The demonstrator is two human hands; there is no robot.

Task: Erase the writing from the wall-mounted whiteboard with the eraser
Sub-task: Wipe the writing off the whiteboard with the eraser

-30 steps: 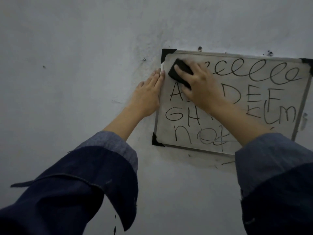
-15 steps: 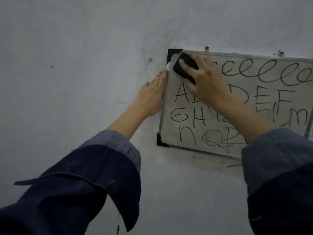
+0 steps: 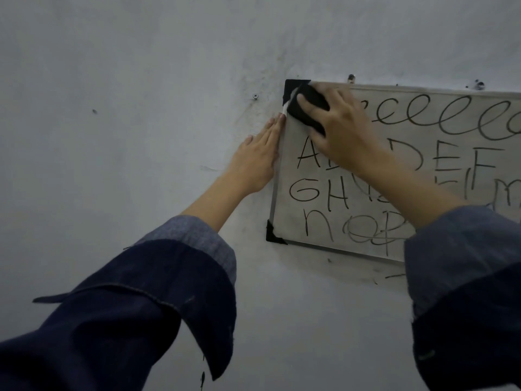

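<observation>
I see my right hand [image 3: 342, 128] pressing a black rectangular foam eraser [image 3: 308, 108] against the top left corner of the metal-framed whiteboard with black plastic corner caps [image 3: 284, 176], which hangs on a scuffed pale grey wall [image 3: 127, 108]. My fingers curl over the eraser's top and near edge, holding it tight against the board surface, and the eraser sits just beside the top left corner cap, its edge touching the frame there. My left hand [image 3: 256, 162] lies flat on the wall just left of the board, fingers straight and close together, the fingertips [image 3: 277, 121] touching the left frame rail near a short white strip. Black marker writing [image 3: 423, 119] covers the board: a row of loops along the top, then the letters A, D, E, F, then G, H and further letters partly hidden behind my right forearm, then n, o, p below. A small screw [image 3: 255, 96] sits in the wall left of the top corner. Both my forearms come out of rolled dark blue denim sleeves [image 3: 158, 300].
</observation>
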